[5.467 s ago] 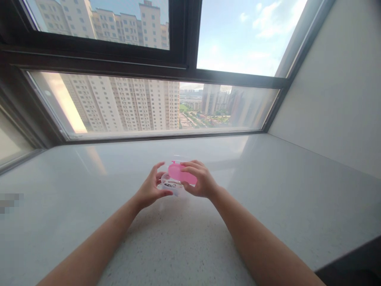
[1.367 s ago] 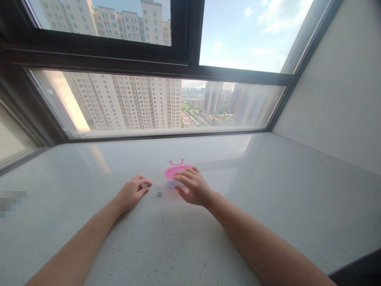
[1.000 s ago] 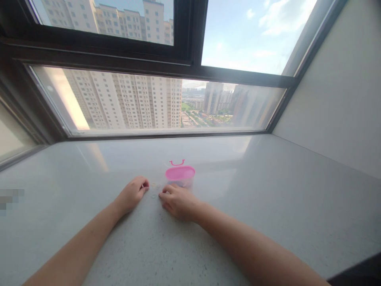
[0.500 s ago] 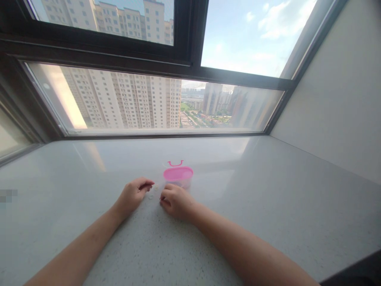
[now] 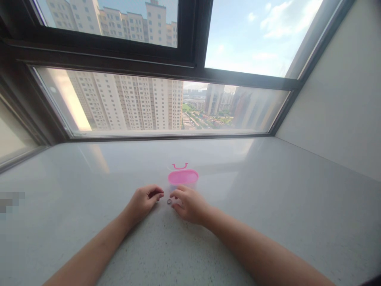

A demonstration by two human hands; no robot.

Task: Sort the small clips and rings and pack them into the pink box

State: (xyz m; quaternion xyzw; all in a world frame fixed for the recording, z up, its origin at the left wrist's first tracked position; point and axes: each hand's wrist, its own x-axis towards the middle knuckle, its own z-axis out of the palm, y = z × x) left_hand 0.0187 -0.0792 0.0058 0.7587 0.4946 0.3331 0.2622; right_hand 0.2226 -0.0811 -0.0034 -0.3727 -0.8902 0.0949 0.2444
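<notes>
My left hand (image 5: 146,202) rests on the speckled white surface (image 5: 143,254) with thumb and fingertips brought together. Whatever is in that pinch is too small to make out. Just to its right lies a small dark ring (image 5: 169,201), flat on the surface. My right hand (image 5: 190,204) is on the ring's other side, thumb and fingers apart, with the ring close to its fingertips. Behind the right hand stands a small clear tub with a pink rim (image 5: 183,177), its front partly hidden by that hand. A loose pink handle (image 5: 180,166) shows just beyond it.
A dark-framed window (image 5: 178,137) closes off the far side of the surface. To the right rises a plain white wall (image 5: 339,103). Tall buildings (image 5: 133,103) stand outside the glass.
My right hand's fingers have spread from a closed pinch, and the ring now shows on the surface beside them. In the picture, both hands and the tub sit slightly further right and lower.
</notes>
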